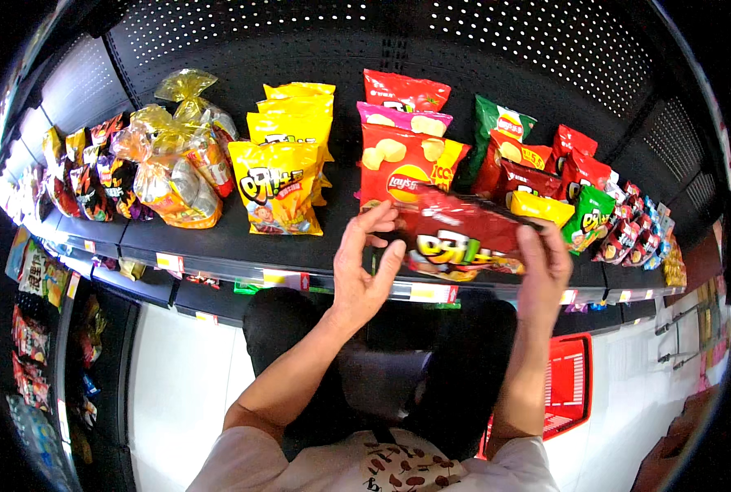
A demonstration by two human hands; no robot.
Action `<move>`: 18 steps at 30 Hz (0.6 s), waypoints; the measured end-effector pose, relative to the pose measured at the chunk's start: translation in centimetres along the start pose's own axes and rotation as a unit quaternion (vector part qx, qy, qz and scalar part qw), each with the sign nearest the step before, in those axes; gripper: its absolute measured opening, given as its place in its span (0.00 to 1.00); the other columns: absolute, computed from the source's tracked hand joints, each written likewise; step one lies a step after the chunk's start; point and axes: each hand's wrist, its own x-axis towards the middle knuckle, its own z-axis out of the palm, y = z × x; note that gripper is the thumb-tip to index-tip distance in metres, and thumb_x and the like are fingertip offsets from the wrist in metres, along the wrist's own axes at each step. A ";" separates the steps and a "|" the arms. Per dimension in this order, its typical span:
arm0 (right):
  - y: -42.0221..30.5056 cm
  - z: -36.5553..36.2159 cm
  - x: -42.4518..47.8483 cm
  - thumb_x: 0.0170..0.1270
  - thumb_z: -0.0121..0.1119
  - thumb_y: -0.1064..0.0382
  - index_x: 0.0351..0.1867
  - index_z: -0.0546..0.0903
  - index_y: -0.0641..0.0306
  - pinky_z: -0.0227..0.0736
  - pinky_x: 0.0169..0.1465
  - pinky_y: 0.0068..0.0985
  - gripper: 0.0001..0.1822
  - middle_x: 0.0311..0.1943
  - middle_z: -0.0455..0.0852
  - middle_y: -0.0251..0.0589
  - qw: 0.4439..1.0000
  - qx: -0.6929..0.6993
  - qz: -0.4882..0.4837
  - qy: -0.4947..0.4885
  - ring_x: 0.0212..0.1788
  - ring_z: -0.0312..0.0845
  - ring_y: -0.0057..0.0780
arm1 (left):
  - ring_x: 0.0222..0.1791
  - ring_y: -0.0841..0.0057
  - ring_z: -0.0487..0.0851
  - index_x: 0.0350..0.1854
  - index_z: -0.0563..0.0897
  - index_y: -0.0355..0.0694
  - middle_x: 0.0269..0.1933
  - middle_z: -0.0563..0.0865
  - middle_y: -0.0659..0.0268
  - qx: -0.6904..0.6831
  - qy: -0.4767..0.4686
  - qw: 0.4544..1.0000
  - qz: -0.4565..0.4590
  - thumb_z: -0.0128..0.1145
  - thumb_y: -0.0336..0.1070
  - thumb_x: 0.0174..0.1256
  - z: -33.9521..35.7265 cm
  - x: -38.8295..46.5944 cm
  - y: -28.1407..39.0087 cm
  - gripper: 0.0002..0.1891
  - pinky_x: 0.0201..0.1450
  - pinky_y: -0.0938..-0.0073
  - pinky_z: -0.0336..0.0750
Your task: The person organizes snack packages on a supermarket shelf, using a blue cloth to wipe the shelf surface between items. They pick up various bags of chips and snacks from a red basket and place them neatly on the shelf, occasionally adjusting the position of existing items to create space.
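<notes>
A dark red chip bag is held tilted above the shelf's front edge, blurred by motion. My right hand grips its right end, the thumb on the near face. At the bag's left end is my left hand, thumb and fingers apart with a dark gap between them; whether its fingertips touch the bag is unclear. Behind the held bag stands a red Lay's chip bag, its lower part partly covered. A yellow chip bag fronts a row of similar bags to the left.
The black shelf carries price tags along its front. Clear tied bags of snacks stand left; a green chip bag and a small yellow bag are right. A red shopping basket sits on the floor at right.
</notes>
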 end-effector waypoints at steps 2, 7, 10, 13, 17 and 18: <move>-1.7 -3.3 -0.3 0.69 0.61 0.66 0.48 0.82 0.61 0.73 0.43 0.16 0.08 0.37 0.83 0.27 0.998 0.032 -0.013 0.052 0.36 0.77 0.13 | 0.48 0.76 0.82 0.63 0.73 0.35 0.52 0.83 0.60 -0.023 0.027 0.999 -0.037 0.60 0.31 0.68 0.2 -0.2 -0.3 0.22 0.49 0.76 0.76; -4.8 -13.6 -3.1 0.72 0.58 0.65 0.46 0.81 0.61 0.77 0.45 0.21 0.06 0.40 0.85 0.31 0.984 0.005 -0.062 0.166 0.40 0.80 0.16 | 0.40 0.81 0.82 0.60 0.75 0.37 0.49 0.84 0.66 -0.060 0.048 0.991 -0.107 0.56 0.37 0.74 1.0 -0.3 -0.4 0.17 0.39 0.83 0.75; -5.4 -18.6 -6.4 0.71 0.59 0.65 0.43 0.83 0.61 0.77 0.43 0.18 0.05 0.38 0.84 0.29 0.968 -0.074 -0.052 0.232 0.40 0.79 0.16 | 0.41 0.79 0.83 0.63 0.73 0.33 0.51 0.85 0.61 -0.029 0.011 0.995 -0.099 0.53 0.39 0.75 1.0 -0.8 -1.0 0.20 0.38 0.82 0.77; -2.8 -23.4 -10.4 0.70 0.62 0.64 0.41 0.84 0.62 0.79 0.40 0.18 0.05 0.35 0.83 0.28 0.941 -0.155 -0.007 0.300 0.37 0.77 0.15 | 0.40 0.80 0.83 0.62 0.74 0.33 0.51 0.85 0.62 -0.009 -0.016 0.995 -0.094 0.53 0.39 0.75 1.2 -1.4 -1.2 0.20 0.38 0.83 0.76; 2.4 -29.3 -16.7 0.70 0.63 0.63 0.39 0.83 0.62 0.79 0.40 0.19 0.05 0.35 0.84 0.30 0.925 -0.212 0.067 0.308 0.36 0.78 0.15 | 0.39 0.80 0.83 0.62 0.75 0.32 0.51 0.85 0.62 -0.010 -0.030 0.996 -0.089 0.53 0.40 0.76 2.2 -1.8 -1.2 0.20 0.37 0.83 0.76; 4.3 -30.6 -18.7 0.70 0.61 0.64 0.39 0.83 0.62 0.78 0.40 0.19 0.04 0.33 0.84 0.29 0.931 -0.199 0.071 0.298 0.36 0.77 0.15 | 0.39 0.80 0.83 0.62 0.75 0.32 0.50 0.85 0.62 -0.014 -0.039 0.995 -0.092 0.54 0.40 0.76 2.2 -1.8 -1.4 0.20 0.37 0.83 0.76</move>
